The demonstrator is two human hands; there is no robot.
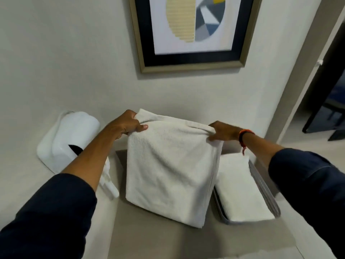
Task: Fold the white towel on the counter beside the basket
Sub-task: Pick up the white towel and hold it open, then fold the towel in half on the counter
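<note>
The white towel (169, 171) hangs doubled over in front of me, its lower edge just above the beige counter (168, 242). My left hand (127, 125) pinches its top left corner and my right hand (223, 132) pinches its top right corner. Both hands are level, holding the top edge stretched between them. To the right stands the grey basket (265, 191), with a folded white towel (240, 189) lying inside it. The hanging towel covers the basket's left rim.
A white dispenser (65, 141) is mounted on the wall at the left, with white paper hanging below it. A framed picture (192, 30) hangs on the wall above. A doorway opens at the far right.
</note>
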